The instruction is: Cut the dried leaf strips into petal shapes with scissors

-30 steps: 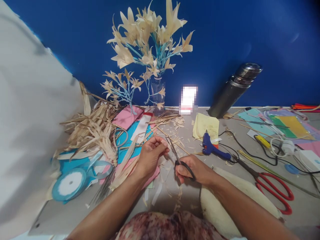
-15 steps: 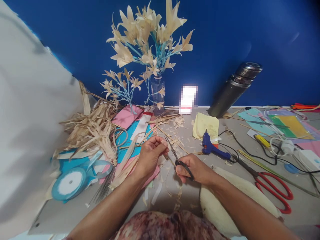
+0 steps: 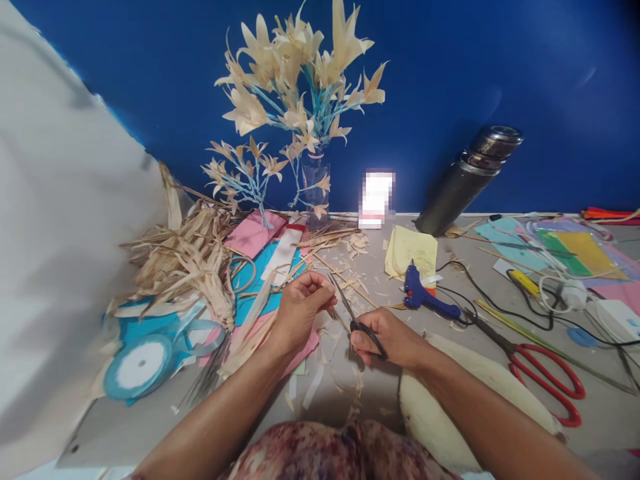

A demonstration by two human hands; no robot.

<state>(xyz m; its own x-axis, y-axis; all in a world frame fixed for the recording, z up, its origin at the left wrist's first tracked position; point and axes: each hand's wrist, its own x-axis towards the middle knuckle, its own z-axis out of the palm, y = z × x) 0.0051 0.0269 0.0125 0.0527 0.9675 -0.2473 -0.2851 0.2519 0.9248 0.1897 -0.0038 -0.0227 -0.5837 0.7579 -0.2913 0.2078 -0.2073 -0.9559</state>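
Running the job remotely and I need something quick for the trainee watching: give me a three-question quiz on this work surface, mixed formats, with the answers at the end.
1. Short answer: which hand holds the black-handled scissors?
2. True or false: the red-handled scissors lie to the left of the black-handled pair, as the camera sees it.
3. Multiple choice: what colour is the glue gun?
A. Red
B. Blue
C. Green

Key:
1. The right hand.
2. False; they lie to the right of that pair.
3. B.
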